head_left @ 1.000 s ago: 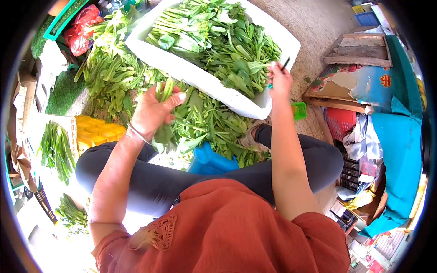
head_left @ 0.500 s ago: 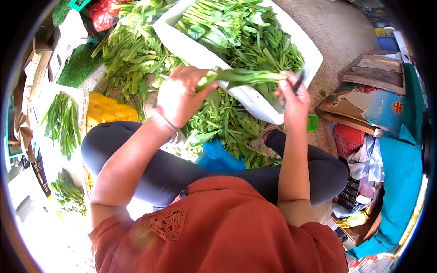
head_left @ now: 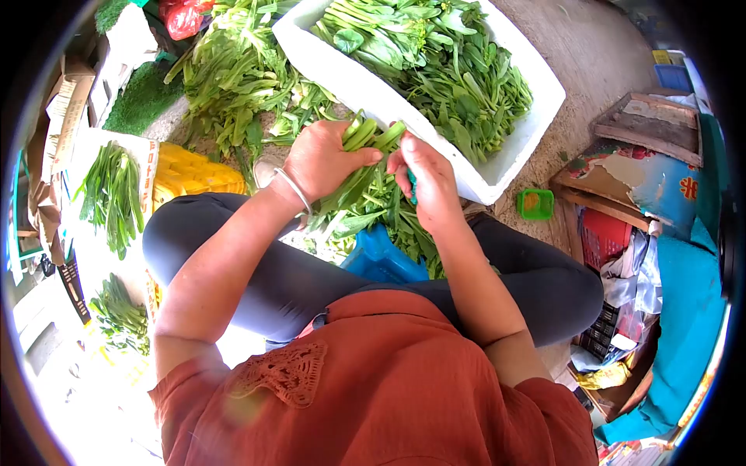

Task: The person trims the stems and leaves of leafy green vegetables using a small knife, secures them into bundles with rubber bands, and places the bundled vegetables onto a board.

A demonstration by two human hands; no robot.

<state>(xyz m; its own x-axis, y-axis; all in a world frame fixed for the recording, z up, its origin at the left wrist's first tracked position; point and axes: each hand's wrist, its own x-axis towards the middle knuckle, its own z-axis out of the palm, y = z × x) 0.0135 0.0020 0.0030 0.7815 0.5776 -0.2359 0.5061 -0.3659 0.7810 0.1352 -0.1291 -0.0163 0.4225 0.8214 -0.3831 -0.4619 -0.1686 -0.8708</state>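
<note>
My left hand (head_left: 320,161), with a pale bangle at the wrist, is closed around several leafy green stalks (head_left: 360,136). Their cut ends point up beside the white box, and their leaves hang below the hand. Just to the right, my right hand (head_left: 430,180) has its fingers curled round a small knife with a teal handle (head_left: 413,186); its blade is hidden. The right fingertips meet the end of one stalk (head_left: 391,134), close to the left thumb. Under both hands lies a heap of loose greens (head_left: 381,203).
A white foam box (head_left: 548,109) full of greens stands ahead. More greens (head_left: 241,85) are piled left of it. A blue plastic stool (head_left: 381,256) sits between my legs, a yellow crate (head_left: 194,179) at left, and a small green basket (head_left: 535,203) at right.
My right hand has moved left and down towards my left hand. The stalk stretched between both hands now lies gathered with others at the left hand. The view has shifted slightly.
</note>
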